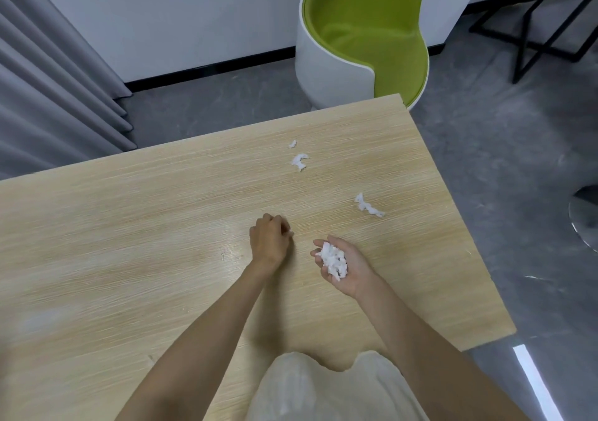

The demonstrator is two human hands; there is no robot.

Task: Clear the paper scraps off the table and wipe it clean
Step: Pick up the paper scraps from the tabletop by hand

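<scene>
Beyond our cream clothing (pixel 323 388), our right hand (pixel 346 267) cups a scrap pile (pixel 333 260) palm-up; our left hand (pixel 270 242) pinches one scrap (pixel 290 233); loose scraps (pixel 299 161) lie at one o'clock on the worktop (pixel 129 226).

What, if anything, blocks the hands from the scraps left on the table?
Nothing visible. Only bare table lies between the left hand and the two far scraps, and between the right hand and the scrap near the right edge.

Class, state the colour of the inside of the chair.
The chair is lime green inside; seen in head view.
</scene>
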